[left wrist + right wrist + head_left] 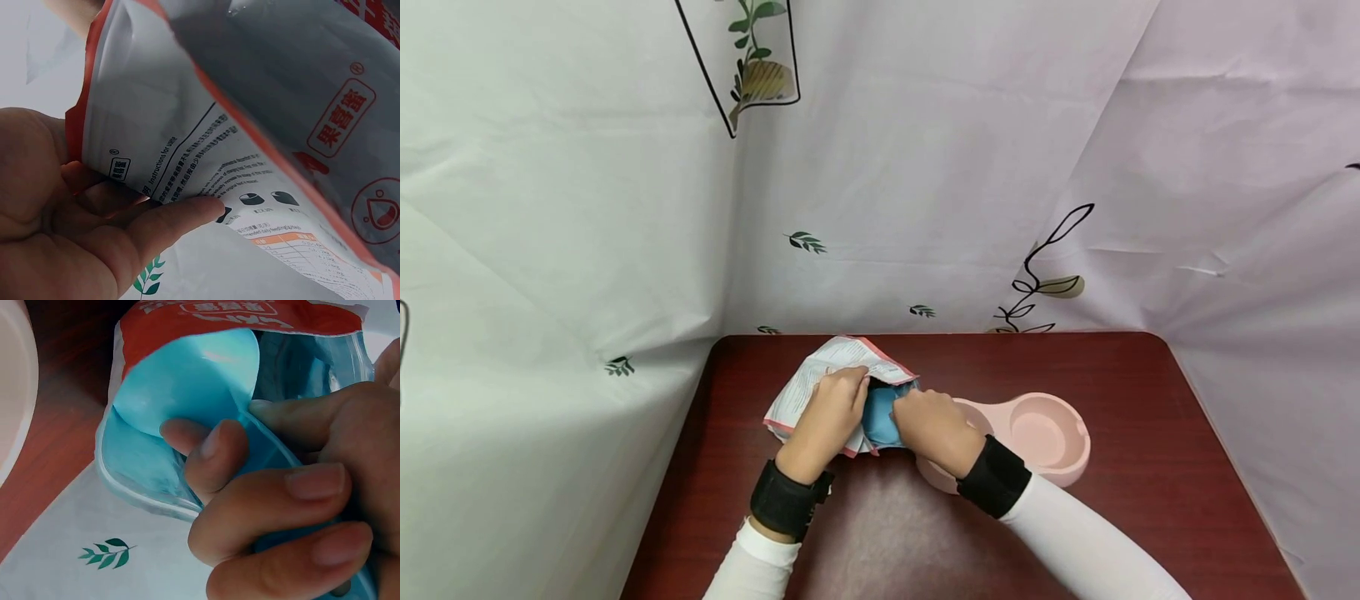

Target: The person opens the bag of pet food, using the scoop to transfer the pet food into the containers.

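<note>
A white printed pet food bag (808, 379) with red edges lies tilted on the table, its mouth towards the right. My left hand (830, 408) grips the bag near its opening; in the left wrist view, the thumb lies against the printed panel (181, 119) and the fingers are partly hidden by it. My right hand (936, 427) holds a light blue scoop (187, 378) by its handle, fingers curled round it. The scoop's bowl sits at the bag's mouth, under a red flap (237, 319). What lies deeper in the bag is hidden.
A pink double bowl (1075, 467) stands to the right, its left part partly covered by my right hand and wrist. The dark red table (1157, 417) ends at a white patterned cloth (925, 208) behind and at the sides.
</note>
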`<act>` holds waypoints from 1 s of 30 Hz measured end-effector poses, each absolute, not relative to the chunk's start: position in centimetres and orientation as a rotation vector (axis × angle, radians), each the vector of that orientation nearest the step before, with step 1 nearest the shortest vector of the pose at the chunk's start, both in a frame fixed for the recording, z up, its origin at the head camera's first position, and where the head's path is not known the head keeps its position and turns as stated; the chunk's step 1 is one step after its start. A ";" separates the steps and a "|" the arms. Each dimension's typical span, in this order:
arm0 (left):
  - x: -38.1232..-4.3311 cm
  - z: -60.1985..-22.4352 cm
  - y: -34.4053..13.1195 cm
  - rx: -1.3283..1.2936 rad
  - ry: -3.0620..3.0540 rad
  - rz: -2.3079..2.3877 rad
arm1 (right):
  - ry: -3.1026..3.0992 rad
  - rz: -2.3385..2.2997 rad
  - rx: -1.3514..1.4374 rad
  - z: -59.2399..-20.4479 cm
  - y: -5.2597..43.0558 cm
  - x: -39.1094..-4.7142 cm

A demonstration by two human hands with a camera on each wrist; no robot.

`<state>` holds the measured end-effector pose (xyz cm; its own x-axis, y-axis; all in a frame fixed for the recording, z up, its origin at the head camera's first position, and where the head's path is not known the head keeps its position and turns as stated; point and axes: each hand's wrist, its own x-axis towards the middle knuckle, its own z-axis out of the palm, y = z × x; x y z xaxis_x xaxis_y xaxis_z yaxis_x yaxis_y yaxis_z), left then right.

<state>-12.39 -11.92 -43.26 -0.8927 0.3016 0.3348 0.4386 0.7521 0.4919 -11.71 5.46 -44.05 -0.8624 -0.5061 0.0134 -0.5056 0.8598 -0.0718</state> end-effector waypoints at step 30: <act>-12.2 -43.4 -11.9 -0.584 -2.726 -0.858 | 3.098 -0.539 -0.633 -49.4 5.3 -11.3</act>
